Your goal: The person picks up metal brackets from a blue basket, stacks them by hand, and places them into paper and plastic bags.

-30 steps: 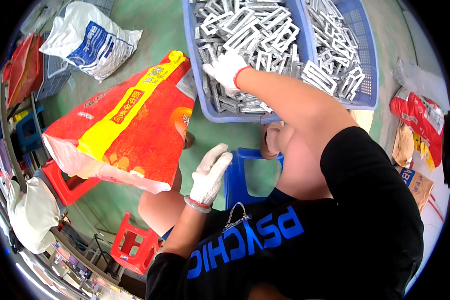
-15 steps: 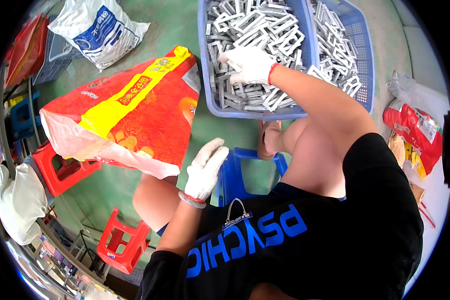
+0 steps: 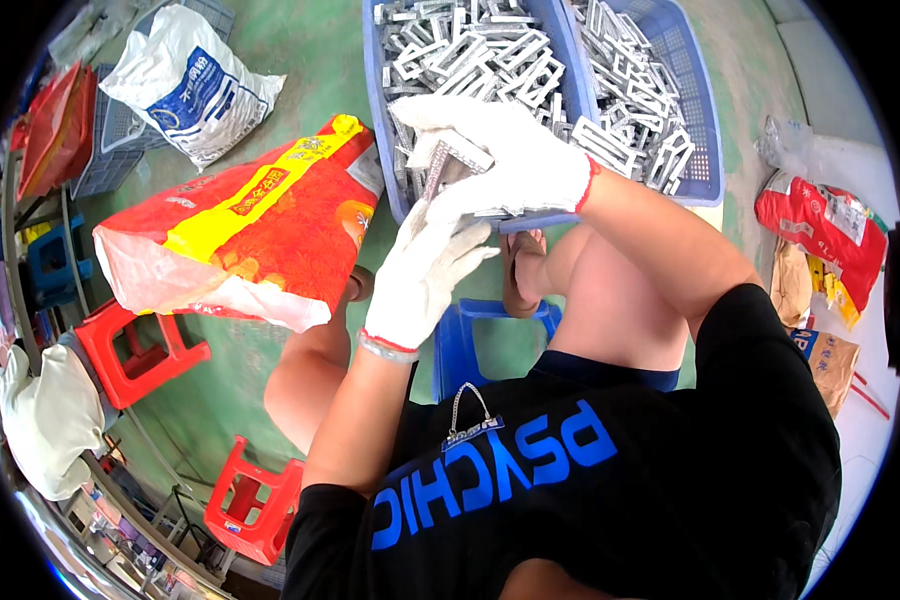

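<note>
Both my hands wear white knit gloves and meet over the near left part of a blue plastic basket [image 3: 398,203]. My right hand [image 3: 525,155] is closed around a grey rectangular metal frame [image 3: 462,153], held tilted, with one corner showing between thumb and fingers. Just below it, my left hand [image 3: 425,275] has its fingers stretched out and apart. Its upper finger reaches the lower end of the frame; whether it grips there I cannot tell. Many loose metal frames [image 3: 480,55] fill the basket.
A second blue basket [image 3: 705,130] with more frames adjoins on the right. Left stands a large red and yellow sack [image 3: 260,220], with a white sack [image 3: 195,90] behind. Red stools [image 3: 135,350] are at left; a blue stool [image 3: 455,350] sits before me.
My right hand has come back from the heap with a metal frame in it. My left hand has moved up and forward to meet it. The view has shifted slightly.
</note>
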### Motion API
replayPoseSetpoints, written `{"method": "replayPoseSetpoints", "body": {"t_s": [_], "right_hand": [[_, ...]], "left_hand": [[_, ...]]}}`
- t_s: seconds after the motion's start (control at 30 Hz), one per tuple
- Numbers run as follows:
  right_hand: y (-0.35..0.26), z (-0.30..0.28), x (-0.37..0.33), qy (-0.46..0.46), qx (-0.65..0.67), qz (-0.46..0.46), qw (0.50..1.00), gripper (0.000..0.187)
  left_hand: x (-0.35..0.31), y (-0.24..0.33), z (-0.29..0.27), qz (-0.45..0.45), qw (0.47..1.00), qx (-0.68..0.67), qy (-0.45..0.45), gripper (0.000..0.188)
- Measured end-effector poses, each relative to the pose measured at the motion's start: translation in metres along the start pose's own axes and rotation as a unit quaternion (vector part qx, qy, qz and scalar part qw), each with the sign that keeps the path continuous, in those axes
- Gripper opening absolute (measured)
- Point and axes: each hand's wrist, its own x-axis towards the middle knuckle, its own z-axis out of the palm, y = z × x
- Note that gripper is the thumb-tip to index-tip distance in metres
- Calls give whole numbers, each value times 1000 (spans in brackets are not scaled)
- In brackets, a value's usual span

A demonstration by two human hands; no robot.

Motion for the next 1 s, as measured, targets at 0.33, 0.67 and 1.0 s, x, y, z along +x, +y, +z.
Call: {"method": "replayPoseSetpoints", "body": {"t_s": [0.33, 0.67, 1.0], "right_hand": [[40, 11, -20, 44, 574, 179, 798, 45], [6, 17, -26, -3, 604, 338, 722, 41], [3, 21, -34, -1, 611, 300, 732, 49]], "left_hand": [[-17, 7, 52, 155, 977, 138, -51, 50], [-33, 12, 70, 173, 972, 144, -68, 54], [-47, 11, 75, 173, 969, 156, -84, 59]]}}
